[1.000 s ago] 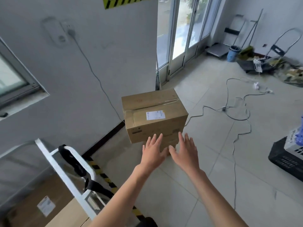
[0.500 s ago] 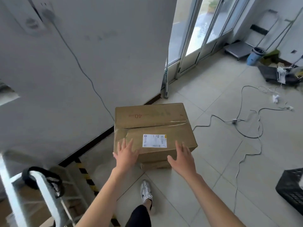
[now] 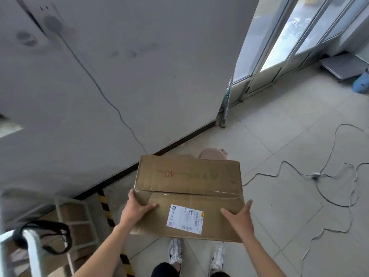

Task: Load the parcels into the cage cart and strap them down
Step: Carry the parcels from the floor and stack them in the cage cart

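A brown cardboard parcel (image 3: 189, 180) with a white shipping label and a red "40" on top lies low in front of me, above my shoes. My left hand (image 3: 133, 210) grips its near left edge, thumb lying across the top and fingers wrapped over the side. My right hand (image 3: 239, 218) is at the near right corner, thumb on the top and straight fingers laid along the right side. The white-framed cage cart (image 3: 32, 248) stands at lower left with a black strap (image 3: 52, 236) draped over its rail and cardboard boxes (image 3: 73, 214) inside.
A grey wall runs along the left, with yellow-black floor tape (image 3: 105, 206) at its foot. A pink round object (image 3: 212, 154) sits behind the parcel. Loose cables (image 3: 319, 174) trail over the tiles on the right. Glass doors (image 3: 279, 47) and a blue bin (image 3: 361, 84) are farther back.
I have come closer to the parcel. My hands moved from its front face out to its two sides; the left now grips it and the right lies against it.
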Demonstrator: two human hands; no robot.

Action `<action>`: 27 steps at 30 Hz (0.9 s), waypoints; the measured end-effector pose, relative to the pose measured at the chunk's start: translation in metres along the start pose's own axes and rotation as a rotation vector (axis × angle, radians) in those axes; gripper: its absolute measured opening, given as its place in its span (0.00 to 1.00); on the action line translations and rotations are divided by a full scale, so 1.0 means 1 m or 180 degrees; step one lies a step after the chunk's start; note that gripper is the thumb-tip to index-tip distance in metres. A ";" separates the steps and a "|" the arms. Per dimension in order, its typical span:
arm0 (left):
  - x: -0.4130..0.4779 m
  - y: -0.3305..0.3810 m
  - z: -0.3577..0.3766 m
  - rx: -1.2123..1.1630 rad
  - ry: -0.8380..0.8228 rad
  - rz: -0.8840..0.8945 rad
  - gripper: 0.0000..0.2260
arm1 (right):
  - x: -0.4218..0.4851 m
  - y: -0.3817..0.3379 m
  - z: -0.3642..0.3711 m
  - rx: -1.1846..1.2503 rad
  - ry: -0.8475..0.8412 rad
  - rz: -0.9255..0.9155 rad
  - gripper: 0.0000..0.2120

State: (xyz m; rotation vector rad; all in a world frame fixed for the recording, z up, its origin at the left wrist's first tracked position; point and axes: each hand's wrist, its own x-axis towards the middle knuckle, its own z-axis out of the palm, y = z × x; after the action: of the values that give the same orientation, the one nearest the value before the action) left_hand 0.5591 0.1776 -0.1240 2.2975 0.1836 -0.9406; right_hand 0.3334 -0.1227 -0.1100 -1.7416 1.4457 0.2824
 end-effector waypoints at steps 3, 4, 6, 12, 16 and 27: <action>-0.013 0.001 0.005 -0.0190 0.0175 -0.0143 0.53 | 0.024 -0.002 -0.014 0.0196 -0.0256 -0.0071 0.48; -0.019 0.003 0.006 -0.0240 0.0276 -0.0181 0.51 | 0.028 -0.008 -0.019 0.0147 -0.0266 -0.0147 0.46; -0.037 0.000 0.001 -0.0376 0.0658 -0.0268 0.48 | 0.034 -0.030 -0.026 -0.0052 -0.0342 -0.0402 0.44; -0.134 -0.036 -0.044 -0.1002 0.2152 -0.0528 0.43 | 0.013 -0.135 -0.007 -0.0506 -0.1012 -0.1727 0.44; -0.225 -0.061 -0.081 -0.1165 0.3029 -0.0758 0.43 | -0.042 -0.192 0.018 -0.0632 -0.1425 -0.2490 0.46; -0.474 -0.214 -0.054 -0.1895 0.4052 -0.2248 0.43 | -0.259 -0.151 0.124 -0.1536 -0.2921 -0.3649 0.46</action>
State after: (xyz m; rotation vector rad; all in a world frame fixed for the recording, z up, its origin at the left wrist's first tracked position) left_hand 0.1676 0.4296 0.1141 1.8906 1.6049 0.4364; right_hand 0.4283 0.1467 0.0452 -2.0805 -0.3579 0.6886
